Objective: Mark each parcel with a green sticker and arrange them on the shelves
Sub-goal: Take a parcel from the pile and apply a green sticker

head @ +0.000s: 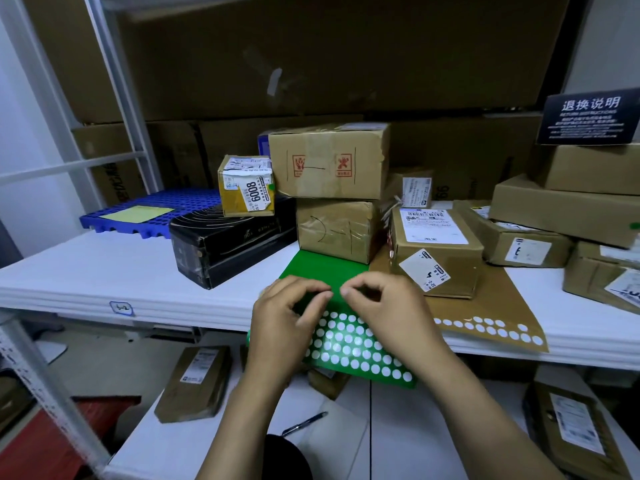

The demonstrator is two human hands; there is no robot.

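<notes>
Green sticker sheet [349, 344] shows white emptied circles; overhangs shelf [138, 282].

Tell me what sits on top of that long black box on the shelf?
A small yellow parcel labelled 6008 sits on the rear end of the black box, with a green sticker at its right edge. The lid beneath the parcel is covered.
</notes>
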